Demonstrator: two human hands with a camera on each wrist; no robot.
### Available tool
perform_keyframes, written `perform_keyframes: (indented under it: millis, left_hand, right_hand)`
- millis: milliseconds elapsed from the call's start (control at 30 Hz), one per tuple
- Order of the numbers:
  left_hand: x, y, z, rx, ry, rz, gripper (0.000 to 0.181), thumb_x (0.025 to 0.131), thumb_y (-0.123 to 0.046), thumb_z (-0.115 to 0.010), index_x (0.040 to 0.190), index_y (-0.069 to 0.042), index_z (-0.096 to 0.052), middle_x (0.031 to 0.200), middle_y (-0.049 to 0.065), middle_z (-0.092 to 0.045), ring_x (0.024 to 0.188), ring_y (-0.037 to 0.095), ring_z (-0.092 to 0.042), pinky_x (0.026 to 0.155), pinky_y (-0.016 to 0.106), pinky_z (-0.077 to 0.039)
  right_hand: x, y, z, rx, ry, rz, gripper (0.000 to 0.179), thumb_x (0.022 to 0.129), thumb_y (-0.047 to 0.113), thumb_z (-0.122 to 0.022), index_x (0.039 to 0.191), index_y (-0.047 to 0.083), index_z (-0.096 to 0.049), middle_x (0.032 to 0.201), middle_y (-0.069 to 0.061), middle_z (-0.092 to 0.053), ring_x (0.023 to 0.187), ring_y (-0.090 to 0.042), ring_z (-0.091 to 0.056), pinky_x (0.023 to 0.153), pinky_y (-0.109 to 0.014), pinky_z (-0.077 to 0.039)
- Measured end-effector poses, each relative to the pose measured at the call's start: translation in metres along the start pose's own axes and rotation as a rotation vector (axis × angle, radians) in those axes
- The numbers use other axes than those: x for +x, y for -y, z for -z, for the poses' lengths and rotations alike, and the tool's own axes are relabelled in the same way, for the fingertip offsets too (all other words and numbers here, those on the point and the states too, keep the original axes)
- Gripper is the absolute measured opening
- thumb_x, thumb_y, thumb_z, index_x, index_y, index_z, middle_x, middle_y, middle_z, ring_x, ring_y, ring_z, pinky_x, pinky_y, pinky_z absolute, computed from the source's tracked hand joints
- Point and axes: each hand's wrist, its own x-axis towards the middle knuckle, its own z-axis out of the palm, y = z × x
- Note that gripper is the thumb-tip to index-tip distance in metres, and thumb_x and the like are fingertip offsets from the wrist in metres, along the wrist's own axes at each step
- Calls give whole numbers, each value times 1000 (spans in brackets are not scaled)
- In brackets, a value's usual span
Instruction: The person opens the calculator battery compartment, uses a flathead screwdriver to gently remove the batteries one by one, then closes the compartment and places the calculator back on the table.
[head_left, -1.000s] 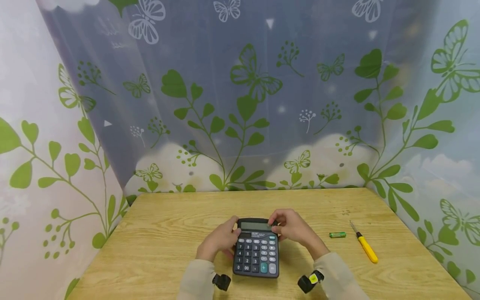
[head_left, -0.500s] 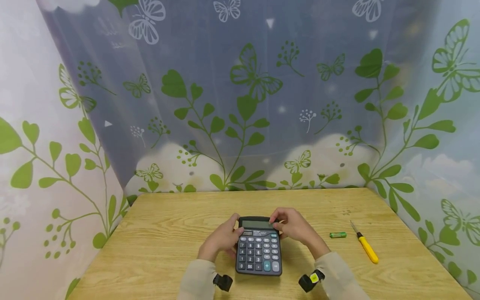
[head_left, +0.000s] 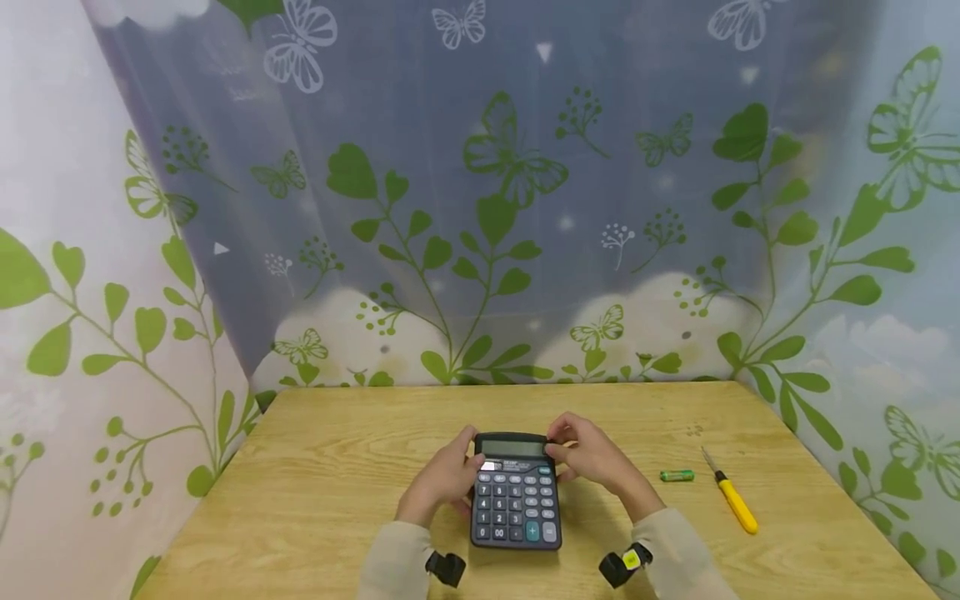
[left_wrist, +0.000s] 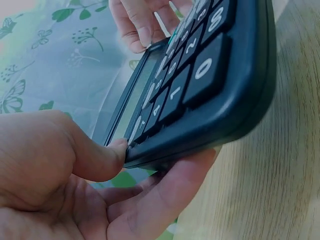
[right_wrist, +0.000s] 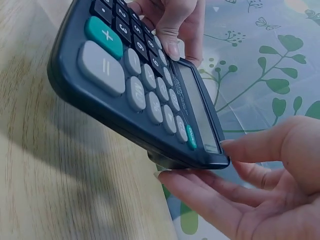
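A black desk calculator [head_left: 516, 492] with grey, black and green keys is held face up between both hands, its far end raised off the table in the wrist views. My left hand [head_left: 444, 477] grips its left side, thumb on the front face beside the display and fingers underneath, as the left wrist view [left_wrist: 75, 175] shows. At the upper right corner, my right hand [head_left: 592, 457] pinches the edge. In the right wrist view the thumb [right_wrist: 255, 145] lies at the display's corner, with the other fingers below the casing.
On the wooden table [head_left: 337, 433], a green battery [head_left: 677, 476] lies right of the calculator. Farther right is a screwdriver [head_left: 733, 498] with a yellow handle, and some small bits [head_left: 694, 430] lie behind it. A patterned curtain [head_left: 420, 208] surrounds the table's far side.
The calculator has shifted slightly within the hands. My right fingers have slid from over the display's corner outward to the casing's right corner. The left hand keeps its grip.
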Motion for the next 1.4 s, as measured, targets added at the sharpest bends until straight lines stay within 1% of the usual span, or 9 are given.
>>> perform_keyframes:
  millis: [167, 267, 467, 667, 867, 1133, 1233, 1333, 1400]
  left_hand:
    - [0, 0, 1, 0, -29, -11, 27, 110, -9, -46, 136, -8, -44, 89, 17, -66, 58, 23, -68, 49, 46, -62]
    - [-1, -2, 1, -21, -35, -10, 28, 110, -9, -45, 138, -8, -43, 87, 16, -64, 58, 24, -68, 51, 47, -63]
    - [-2, -4, -1, -70, -38, -25, 19, 110, -8, -44, 129, -7, -44, 85, 16, -65, 60, 25, -69, 54, 51, -64]
    - [-1, -5, -3, -74, -45, -17, 25, 110, -11, -45, 135, -9, -44, 89, 16, -64, 62, 23, -68, 54, 48, -64]
    - [0, -5, -4, -73, -47, -14, 31, 110, -12, -47, 140, -8, -42, 97, 17, -63, 67, 23, -68, 53, 45, -64]
    - [-1, -4, -4, -135, -28, -6, 31, 110, -12, -47, 140, -5, -41, 101, 18, -62, 75, 23, -68, 57, 45, -65]
    - [0, -4, -5, -151, -27, 1, 35, 110, -11, -47, 142, -3, -38, 104, 20, -63, 79, 24, -69, 60, 47, -66]
    - [2, -4, -6, -158, -33, 6, 40, 109, -9, -48, 145, 0, -35, 108, 23, -63, 83, 25, -70, 64, 48, -66]
    - [3, -4, -7, -150, -42, 6, 40, 108, -7, -48, 146, 2, -36, 109, 23, -63, 83, 25, -69, 66, 48, -66]
  right_hand:
    - [-2, 1, -2, -32, 22, -61, 25, 104, 5, -59, 126, -1, -50, 105, -20, -66, 80, -22, -70, 66, -47, -66]
    - [-2, 0, -3, -58, 60, -85, 26, 105, 8, -58, 128, -1, -51, 103, -19, -67, 78, -23, -71, 66, -47, -66]
    - [-3, -2, -2, -67, 108, -56, 24, 106, 9, -56, 126, -4, -54, 97, -19, -70, 74, -23, -71, 68, -49, -66]
    - [-3, -2, 1, -70, 99, -45, 22, 106, 9, -56, 123, -4, -55, 94, -17, -70, 72, -21, -70, 66, -47, -66]
    - [-3, -3, 0, -89, 81, -65, 22, 105, 10, -57, 123, -4, -55, 93, -17, -70, 69, -21, -69, 63, -45, -66]
    - [-4, -4, 1, -83, 75, -53, 22, 106, 8, -55, 124, -4, -55, 95, -18, -69, 71, -22, -69, 64, -45, -66]
    - [-3, -5, 2, -89, 71, -51, 23, 106, 8, -55, 125, -4, -55, 95, -18, -69, 72, -23, -69, 63, -45, -66]
    - [-3, -5, 2, -105, 60, -62, 26, 106, 8, -55, 128, -5, -54, 96, -19, -69, 72, -22, -70, 63, -45, -66]
    - [-2, -6, 2, -108, 47, -75, 30, 106, 8, -55, 133, -5, -53, 97, -19, -69, 72, -22, -70, 62, -45, -66]
